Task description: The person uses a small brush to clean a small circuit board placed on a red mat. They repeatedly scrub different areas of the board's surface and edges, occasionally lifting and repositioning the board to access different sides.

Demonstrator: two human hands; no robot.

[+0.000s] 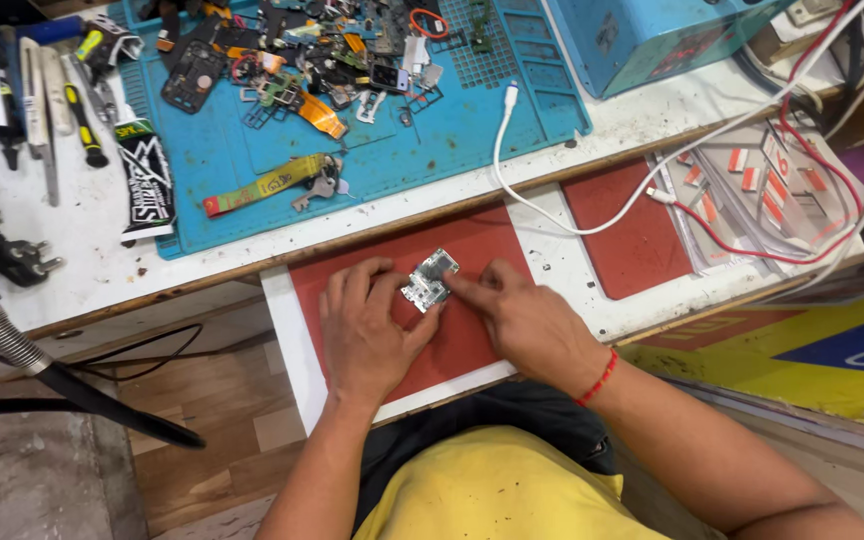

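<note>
On the pull-out tray, centre of view: a small silvery circuit board [429,280] lies on a red mat [472,245], between the person's two hands.
Left hand: the left hand [367,325] rests palm down on the red mat, fingers spread apart; its thumb and forefinger touch the lower left edge of the circuit board, pinning it rather than closing around it.
Right hand: the right hand [522,315] lies on the mat just right of the board, its forefinger stretched out and pressing on the board's right edge, the other fingers loosely curled; a red thread bracelet [600,378] circles the wrist.
Tray: the white tray [287,340] carries a second red mat [632,225] further right, well apart from the hands.
Bench behind: a blue work mat [452,140] holds a heap of phone parts [302,60] and a yellow lanyard with keys [277,182].
Left of bench: a black tube [144,178] and screwdrivers [82,120] lie beside the blue mat.
Cables: a white cable [552,215] loops from the blue mat onto the tray; red wires [802,150] run at the right.
Upper right: a blue box-shaped unit [652,35] stands on the bench.
</note>
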